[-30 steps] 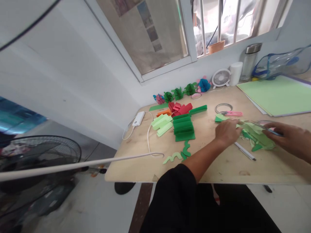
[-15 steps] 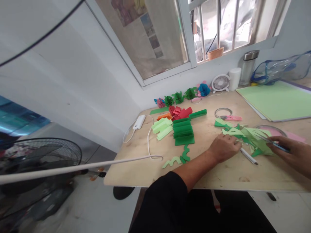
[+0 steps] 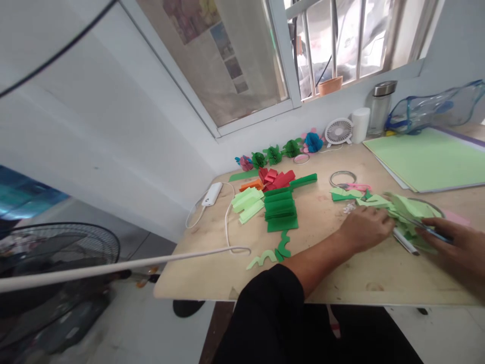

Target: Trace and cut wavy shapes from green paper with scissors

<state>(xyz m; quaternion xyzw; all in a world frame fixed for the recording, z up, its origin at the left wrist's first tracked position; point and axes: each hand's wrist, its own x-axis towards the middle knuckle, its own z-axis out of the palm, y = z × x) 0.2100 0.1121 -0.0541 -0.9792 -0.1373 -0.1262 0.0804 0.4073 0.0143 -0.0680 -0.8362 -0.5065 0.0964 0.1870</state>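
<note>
Fingers of the right hand (image 3: 456, 240) wrap closely around a slim metal tool (image 3: 413, 221); those of the left hand (image 3: 367, 230) curl down, and I cannot tell what they hold. Pale green scraps (image 3: 411, 207) lie at their two o'clock, a white pen (image 3: 406, 242) at three.

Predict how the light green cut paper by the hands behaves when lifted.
The light green cut paper looks thin, so it's probably light and floppy. It partly overlaps darker green pieces, so some may drag along. Its narrow wavy parts could crease or tear if pinched hard.
</note>
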